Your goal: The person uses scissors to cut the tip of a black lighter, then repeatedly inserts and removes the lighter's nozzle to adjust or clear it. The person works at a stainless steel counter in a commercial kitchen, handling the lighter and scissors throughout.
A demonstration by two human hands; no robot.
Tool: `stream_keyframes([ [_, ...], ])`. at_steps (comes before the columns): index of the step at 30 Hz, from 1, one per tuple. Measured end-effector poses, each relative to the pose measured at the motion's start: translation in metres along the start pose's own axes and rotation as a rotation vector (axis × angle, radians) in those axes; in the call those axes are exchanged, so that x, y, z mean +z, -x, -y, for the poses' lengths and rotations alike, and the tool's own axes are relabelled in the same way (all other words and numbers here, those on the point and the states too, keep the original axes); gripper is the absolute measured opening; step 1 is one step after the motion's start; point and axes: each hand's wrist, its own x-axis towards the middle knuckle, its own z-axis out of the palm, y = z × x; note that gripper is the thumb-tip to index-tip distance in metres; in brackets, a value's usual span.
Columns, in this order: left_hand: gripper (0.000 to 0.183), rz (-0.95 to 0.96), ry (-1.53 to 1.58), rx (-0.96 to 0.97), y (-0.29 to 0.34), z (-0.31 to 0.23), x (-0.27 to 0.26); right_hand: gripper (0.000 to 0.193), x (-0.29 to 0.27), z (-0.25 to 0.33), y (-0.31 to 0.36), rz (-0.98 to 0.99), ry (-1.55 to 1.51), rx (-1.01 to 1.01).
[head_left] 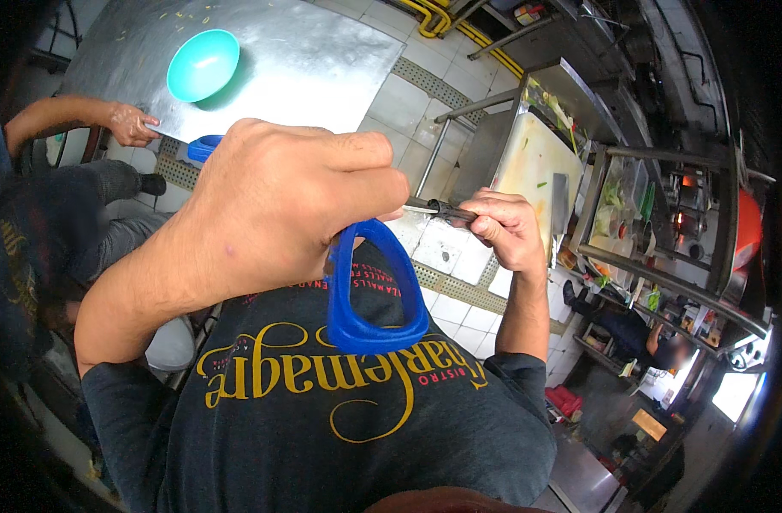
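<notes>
My left hand (297, 188) is closed around a pair of scissors with blue loop handles (415, 329), held up in front of my dark printed shirt (305, 376). One handle loop hangs below the hand, and part of the other shows behind it. The short stretch of metal blade (418, 207) that shows reaches toward my right hand (509, 227). Between its thumb and fingers, that hand pinches a thin, dark, tube-like piece (452, 213). Blade and dark piece meet, but whether the blades are around it I cannot tell.
A green bowl (203, 66) stands on a steel table (322, 60). A co-worker's hand (132, 124) is at its edge. On the right, a cutting board (528, 158) holds greens and a knife (560, 201), beside a metal rack (656, 265). Another person (622, 329) is farther off.
</notes>
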Motion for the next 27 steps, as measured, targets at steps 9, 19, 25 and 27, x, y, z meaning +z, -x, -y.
stream_keyframes([
  [9,0.013,-0.073,0.021,0.021,-0.009,0.002,0.021,0.026,-0.011,0.006,0.017,-0.009,-0.070,0.110],
  [19,0.016,-0.025,0.251,-0.242,-0.072,-0.028,0.102,0.019,-0.061,-0.040,0.077,-0.379,0.466,-0.225],
  [25,0.018,0.286,0.438,-0.500,-0.152,-0.048,0.154,0.026,-0.101,-0.063,0.140,-0.723,0.880,-0.285],
  [27,0.020,0.288,0.450,-0.406,-0.174,-0.040,0.179,0.026,-0.113,-0.068,0.157,-0.807,1.055,-0.212],
])
